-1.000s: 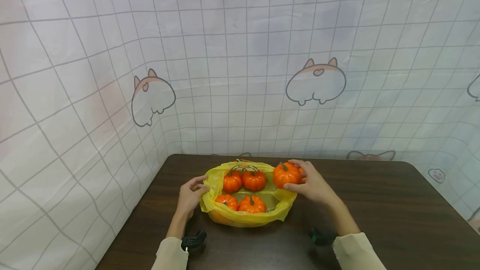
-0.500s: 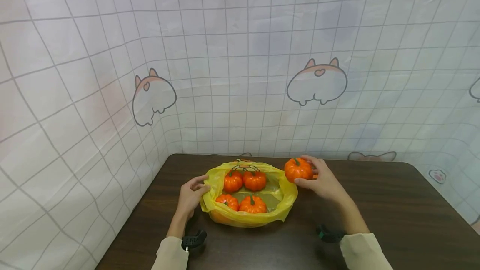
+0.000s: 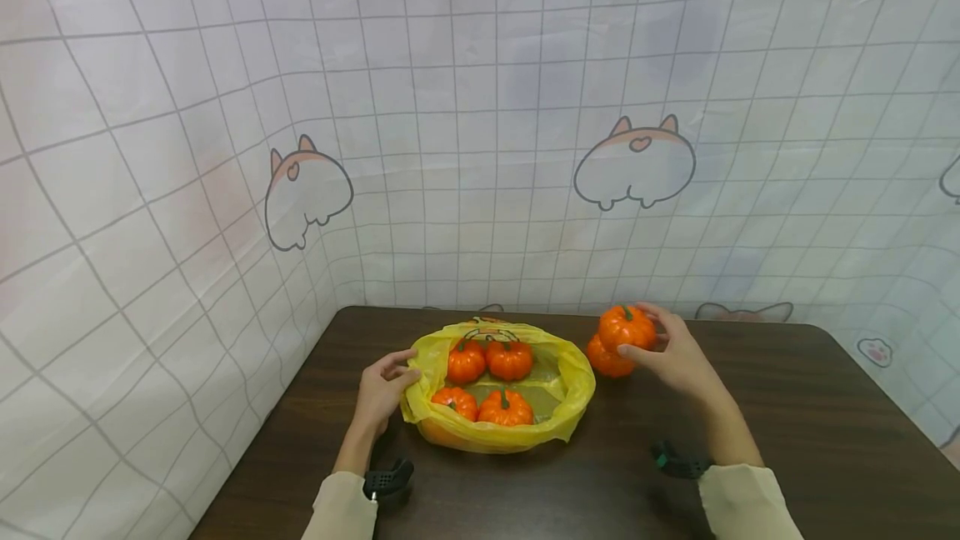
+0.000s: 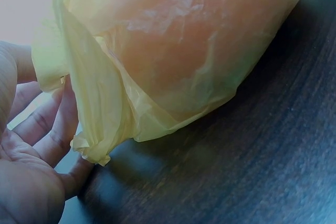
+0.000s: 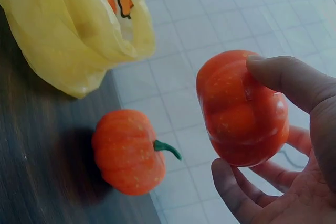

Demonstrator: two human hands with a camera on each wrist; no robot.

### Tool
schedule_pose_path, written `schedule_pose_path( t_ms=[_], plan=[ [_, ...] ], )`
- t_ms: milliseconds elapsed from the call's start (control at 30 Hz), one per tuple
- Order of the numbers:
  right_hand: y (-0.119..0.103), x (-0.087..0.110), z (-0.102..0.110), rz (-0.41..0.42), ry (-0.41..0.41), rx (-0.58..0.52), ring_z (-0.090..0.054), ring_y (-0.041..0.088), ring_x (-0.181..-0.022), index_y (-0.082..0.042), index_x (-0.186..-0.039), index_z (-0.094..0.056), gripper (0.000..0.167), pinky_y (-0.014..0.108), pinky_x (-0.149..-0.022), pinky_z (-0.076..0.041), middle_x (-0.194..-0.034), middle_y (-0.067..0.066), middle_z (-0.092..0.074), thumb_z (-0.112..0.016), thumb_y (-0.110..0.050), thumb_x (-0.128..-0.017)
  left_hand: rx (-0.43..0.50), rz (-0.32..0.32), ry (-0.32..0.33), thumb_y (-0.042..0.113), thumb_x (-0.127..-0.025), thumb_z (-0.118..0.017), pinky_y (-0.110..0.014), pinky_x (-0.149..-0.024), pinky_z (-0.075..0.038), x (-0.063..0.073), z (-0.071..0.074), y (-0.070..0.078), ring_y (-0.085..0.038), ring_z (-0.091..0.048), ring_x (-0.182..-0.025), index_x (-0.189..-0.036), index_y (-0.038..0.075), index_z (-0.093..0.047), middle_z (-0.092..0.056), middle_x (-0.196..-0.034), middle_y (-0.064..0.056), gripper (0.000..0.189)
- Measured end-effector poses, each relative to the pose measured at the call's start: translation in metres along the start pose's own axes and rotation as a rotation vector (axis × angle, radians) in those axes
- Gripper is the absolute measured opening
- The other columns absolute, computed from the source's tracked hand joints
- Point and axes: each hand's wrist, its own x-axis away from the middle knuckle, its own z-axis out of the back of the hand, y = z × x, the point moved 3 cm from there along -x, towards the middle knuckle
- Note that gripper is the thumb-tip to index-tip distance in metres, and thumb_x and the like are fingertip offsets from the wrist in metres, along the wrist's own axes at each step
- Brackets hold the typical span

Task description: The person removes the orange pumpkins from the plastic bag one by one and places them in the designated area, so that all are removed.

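Right hand [image 3: 678, 361]: held an orange pumpkin between thumb and fingers, the grip about as wide as the fruit; the right wrist view showed the thumb on one side and fingers on the other.
Held pumpkin [image 3: 626, 329]: was in the air to the right of the yellow bag [image 3: 576, 397], past its rim, stem upward in the head view.
Pumpkin's shift: within the last second it went from over the bag's right edge to further right, and the desk pumpkin [image 5: 126, 150], mostly covered by it and the hand before, came plainly into sight.
What that meant: the held pumpkin looked fully clear of the plastic, so that lift out past the rim seemed done, though it did not yet rest on anything.
Left hand [image 3: 382, 390]: stayed at the bag's left rim, apparently pinching it in a narrow hold; folds of plastic partly hid the fingertips.
Inside the bag: a back pair of pumpkins [image 3: 510, 362] and a front pair [image 3: 506, 409] showed, unmoved.
Desk pumpkin's place: on the dark desk [image 3: 795, 415], just beside the bag, and apart from the held one in the right wrist view.
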Motion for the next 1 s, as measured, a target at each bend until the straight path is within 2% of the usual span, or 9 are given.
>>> schedule_pose_path(
  t_ms=[133, 233, 400, 667, 1000],
  plan=[
    [0.005, 0.001, 0.006, 0.004, 0.01, -0.002, -0.046, 0.05, -0.131, -0.009, -0.161, -0.028, 0.087, 0.057, -0.094, -0.054, -0.158, 0.03, -0.027, -0.075, -0.037, -0.093, -0.006, 0.001, 0.008, 0.007, -0.095, -0.071, -0.024, -0.068, -0.055, -0.01, 0.0, -0.015, -0.013, -0.066, -0.079, -0.134, 0.008, -0.067, -0.075, -0.097, -0.012, 0.039],
    [0.01, 0.001, 0.009, 0.004, 0.022, -0.001, -0.046, 0.05, -0.13, -0.007, -0.161, -0.028, 0.086, 0.056, -0.094, -0.053, -0.157, 0.031, -0.027, -0.075, -0.034, -0.094, -0.011, -0.006, 0.011, 0.01, -0.094, -0.072, -0.024, -0.068, -0.055, -0.013, 0.0, -0.021, -0.013, -0.066, -0.08, -0.133, 0.011, -0.068, -0.075, -0.097, -0.01, 0.039],
    [0.019, 0.0, 0.013, 0.001, 0.042, -0.013, -0.048, 0.049, -0.128, -0.006, -0.16, -0.028, 0.084, 0.049, -0.09, -0.054, -0.157, 0.032, -0.028, -0.074, -0.031, -0.095, -0.015, -0.019, 0.016, 0.011, -0.093, -0.073, -0.025, -0.07, -0.056, -0.013, 0.0, -0.022, -0.014, -0.067, -0.082, -0.13, 0.013, -0.07, -0.075, -0.098, -0.01, 0.037],
    [0.037, 0.0, 0.02, -0.03, 0.079, -0.02, -0.046, 0.052, -0.13, -0.002, -0.161, -0.024, 0.087, 0.046, -0.089, -0.052, -0.158, 0.035, -0.025, -0.074, -0.028, -0.095, -0.013, -0.017, 0.023, 0.008, -0.094, -0.072, -0.025, -0.069, -0.057, -0.014, 0.0, -0.022, -0.014, -0.068, -0.081, -0.128, 0.013, -0.071, -0.075, -0.096, -0.01, 0.035],
    [0.062, 0.004, 0.022, -0.128, 0.083, 0.017, -0.037, 0.056, -0.135, -0.003, -0.162, -0.02, 0.094, 0.066, -0.1, -0.043, -0.157, 0.038, -0.019, -0.075, -0.038, -0.094, -0.022, -0.017, 0.019, 0.011, -0.094, -0.073, -0.024, -0.069, -0.056, -0.011, 0.0, -0.02, -0.013, -0.067, -0.081, -0.13, 0.013, -0.07, -0.074, -0.099, -0.011, 0.036]
  ],
)
